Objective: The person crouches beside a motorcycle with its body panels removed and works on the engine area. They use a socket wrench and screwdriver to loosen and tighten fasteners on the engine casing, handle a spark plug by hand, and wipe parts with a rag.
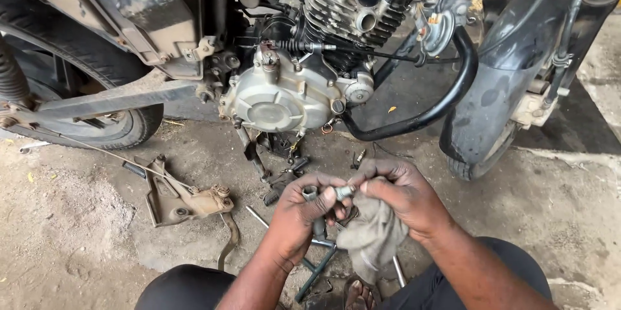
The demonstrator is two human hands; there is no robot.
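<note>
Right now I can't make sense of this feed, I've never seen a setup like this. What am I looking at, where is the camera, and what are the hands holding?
There is one picture, taken from a camera on the person's head, looking down at their own two bare hands; no robot is involved. The person crouches on a dusty concrete floor beside a motorcycle. Its engine, with a round silver side cover, fills the top middle; the rear tyre is at left, the front mudguard at right. The left hand grips a small metal part. The right hand holds a grey rag and pinches the part's other end. On the floor lie a rusty bracket and a dark cross-shaped wrench under the hands.
</note>
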